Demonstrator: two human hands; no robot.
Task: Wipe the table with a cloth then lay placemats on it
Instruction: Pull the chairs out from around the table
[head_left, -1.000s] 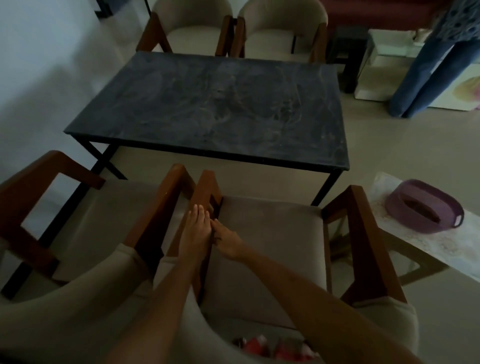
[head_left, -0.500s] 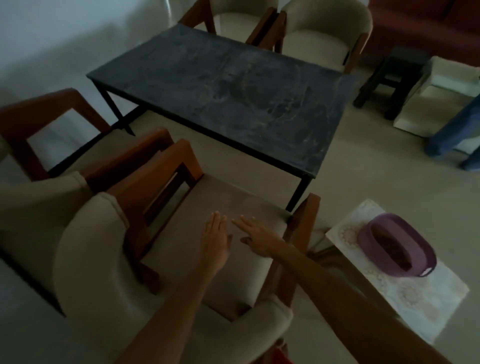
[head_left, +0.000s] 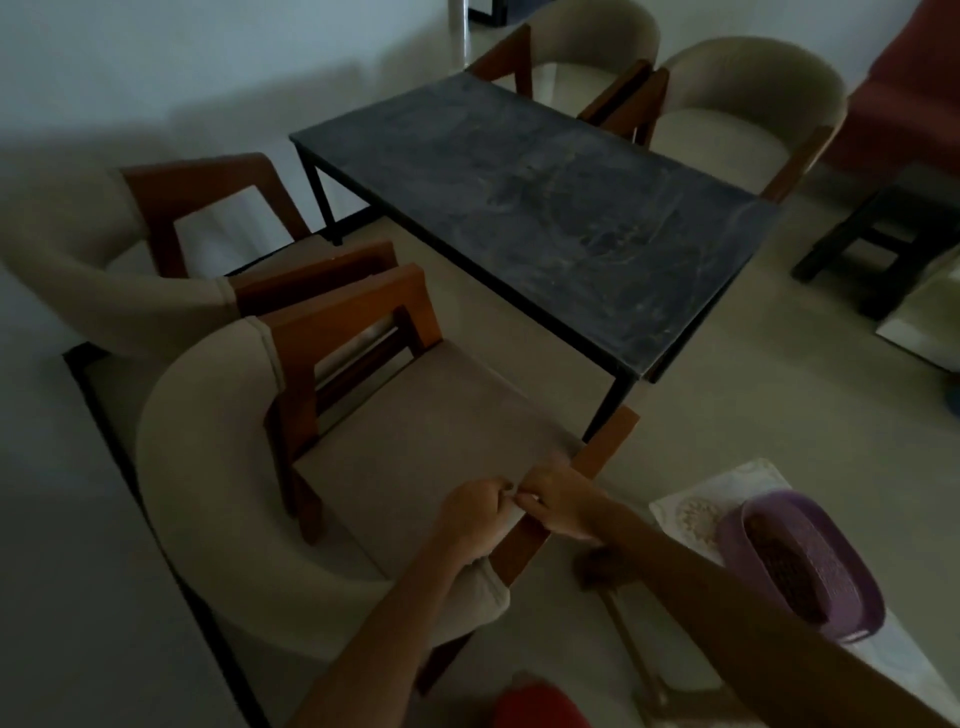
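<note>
Head view: dark table (head_left: 540, 208), beige chairs (head_left: 748, 93)

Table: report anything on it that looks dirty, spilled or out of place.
The table top shows pale swirled streaks, dust or the stone's own pattern; the dim light hides which. No cloth or placemat lies on it. Both hands are at the near chair.

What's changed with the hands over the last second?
Both hands slid from the chair's left armrest across the seat to its right armrest. The left hand and right hand, flat before, now have curled fingers meeting there; whether they hold anything is unclear. The table stays bare.
</note>
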